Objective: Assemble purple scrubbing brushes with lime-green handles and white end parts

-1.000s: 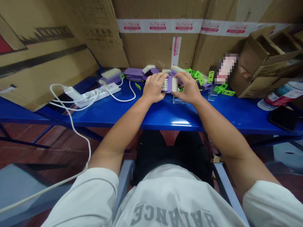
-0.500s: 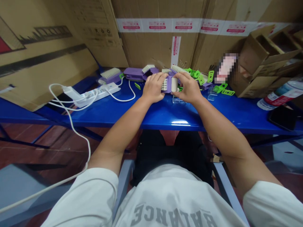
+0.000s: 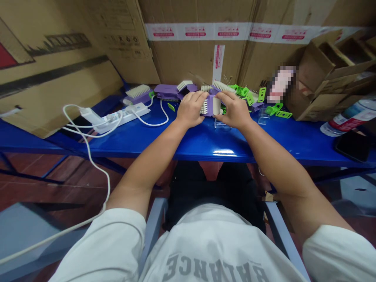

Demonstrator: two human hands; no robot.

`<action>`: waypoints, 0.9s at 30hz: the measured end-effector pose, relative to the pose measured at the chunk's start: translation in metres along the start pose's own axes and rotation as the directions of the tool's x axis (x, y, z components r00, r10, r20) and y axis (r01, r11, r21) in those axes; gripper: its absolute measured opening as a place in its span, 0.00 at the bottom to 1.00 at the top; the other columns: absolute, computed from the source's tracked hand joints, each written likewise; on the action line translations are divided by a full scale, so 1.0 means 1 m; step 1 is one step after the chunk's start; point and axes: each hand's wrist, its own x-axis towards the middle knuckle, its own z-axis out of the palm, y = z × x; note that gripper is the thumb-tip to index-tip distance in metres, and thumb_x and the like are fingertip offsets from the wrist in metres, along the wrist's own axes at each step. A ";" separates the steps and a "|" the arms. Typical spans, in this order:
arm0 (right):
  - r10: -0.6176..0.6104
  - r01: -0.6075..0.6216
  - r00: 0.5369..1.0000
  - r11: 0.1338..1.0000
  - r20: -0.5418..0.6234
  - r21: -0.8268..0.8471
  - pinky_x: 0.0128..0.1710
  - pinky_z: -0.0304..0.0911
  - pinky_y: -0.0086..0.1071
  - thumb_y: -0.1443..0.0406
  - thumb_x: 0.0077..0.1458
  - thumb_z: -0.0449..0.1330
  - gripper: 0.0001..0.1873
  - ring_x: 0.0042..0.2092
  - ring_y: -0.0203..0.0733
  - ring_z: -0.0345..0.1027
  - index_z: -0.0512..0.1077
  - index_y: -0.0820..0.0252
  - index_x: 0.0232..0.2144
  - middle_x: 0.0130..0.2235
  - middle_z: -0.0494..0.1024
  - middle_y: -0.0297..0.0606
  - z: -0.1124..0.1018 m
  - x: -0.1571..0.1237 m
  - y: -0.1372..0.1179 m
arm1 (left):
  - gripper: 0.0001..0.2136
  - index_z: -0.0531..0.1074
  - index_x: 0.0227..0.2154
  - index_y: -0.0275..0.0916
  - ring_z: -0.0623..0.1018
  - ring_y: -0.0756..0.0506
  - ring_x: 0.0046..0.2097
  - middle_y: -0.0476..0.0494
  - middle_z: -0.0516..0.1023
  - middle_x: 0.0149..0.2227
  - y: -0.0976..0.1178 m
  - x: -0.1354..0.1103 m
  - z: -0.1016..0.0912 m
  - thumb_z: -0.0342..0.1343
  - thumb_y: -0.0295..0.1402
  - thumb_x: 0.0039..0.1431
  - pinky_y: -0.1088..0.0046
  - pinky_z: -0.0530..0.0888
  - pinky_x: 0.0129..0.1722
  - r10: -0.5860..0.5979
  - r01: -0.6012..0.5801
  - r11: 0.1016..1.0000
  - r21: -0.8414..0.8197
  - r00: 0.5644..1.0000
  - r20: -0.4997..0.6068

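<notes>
Blue table (image 3: 173,145), left hand (image 3: 190,107) and right hand (image 3: 235,110), purple bristled piece (image 3: 210,107) held between them.
Each grip is clamped on one side, over the table; it looks light, stiff, best held by the purple casing (image 3: 210,102), off the pale bristles (image 3: 203,107).

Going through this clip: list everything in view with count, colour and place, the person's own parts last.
table: one, blue, centre
held brush: one, purple and cream, mid-table
other brushes: several, purple and cream, table's back
green parts: several, green, mostly back right
plastic pieces: two, clear, mid-table and right
power strip: one, white, table's left
cables: several, white, left
boxes: several, brown, back and sides
pixelated item: one, pinkish, back right
bottle: one, clear, red label, right
phone-like slab: one, black, below bottle
chair: one, grey, around person
shirt: one, white, bottom
trousers: one pair, dark, below table
left hand: one, bare, held brush's left
right hand: one, bare, its right
</notes>
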 end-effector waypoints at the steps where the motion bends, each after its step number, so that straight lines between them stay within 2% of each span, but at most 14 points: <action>1: -0.008 0.008 1.000 1.000 -0.007 0.018 0.67 0.83 0.70 0.50 0.64 0.73 0.38 0.70 0.74 0.83 0.75 0.52 0.72 0.75 0.81 0.50 0.001 0.000 0.003 | 0.42 0.69 0.79 0.40 0.77 0.24 0.74 0.31 0.78 0.76 0.001 -0.001 0.000 0.66 0.30 0.60 0.39 0.73 0.78 0.001 -0.001 1.000 0.005 1.000 0.001; 5: -0.026 0.029 0.999 0.998 -0.042 0.059 0.70 0.81 0.69 0.44 0.64 0.73 0.43 0.72 0.74 0.81 0.75 0.48 0.75 0.73 0.83 0.47 0.004 -0.001 0.014 | 0.43 0.69 0.79 0.41 0.78 0.24 0.73 0.30 0.78 0.76 0.004 -0.002 -0.003 0.68 0.30 0.59 0.39 0.75 0.76 0.001 -0.001 1.000 0.025 1.000 0.005; 13: -0.030 0.031 0.999 0.996 -0.011 0.086 0.69 0.83 0.64 0.45 0.65 0.74 0.43 0.72 0.72 0.81 0.74 0.51 0.76 0.75 0.81 0.50 0.001 0.000 0.011 | 0.42 0.69 0.79 0.41 0.77 0.25 0.72 0.31 0.78 0.75 0.005 -0.001 -0.004 0.69 0.32 0.61 0.41 0.75 0.76 -0.019 0.019 0.999 0.032 1.000 0.016; 20: -0.003 0.004 1.000 0.991 -0.004 0.137 0.64 0.84 0.67 0.44 0.63 0.74 0.43 0.66 0.70 0.84 0.75 0.48 0.75 0.73 0.83 0.51 0.000 0.002 0.008 | 0.41 0.71 0.77 0.40 0.78 0.24 0.73 0.30 0.78 0.76 0.008 0.000 -0.005 0.68 0.31 0.59 0.41 0.75 0.77 -0.040 0.040 0.999 0.016 0.999 0.016; 23: -0.012 0.013 1.000 0.987 -0.009 0.158 0.65 0.84 0.68 0.44 0.62 0.75 0.42 0.67 0.71 0.84 0.77 0.49 0.73 0.71 0.84 0.51 -0.003 0.004 0.005 | 0.42 0.71 0.77 0.41 0.77 0.24 0.73 0.31 0.79 0.76 0.009 0.000 -0.006 0.69 0.30 0.58 0.40 0.74 0.78 -0.040 0.040 0.999 -0.004 0.999 0.023; 27: -0.009 0.010 1.000 0.983 -0.010 0.184 0.62 0.86 0.67 0.44 0.61 0.75 0.40 0.63 0.69 0.86 0.79 0.50 0.70 0.69 0.85 0.52 -0.004 0.005 0.003 | 0.42 0.70 0.78 0.39 0.77 0.24 0.75 0.29 0.77 0.77 0.012 0.000 -0.007 0.69 0.29 0.59 0.39 0.74 0.79 -0.054 0.055 0.998 -0.023 0.998 0.043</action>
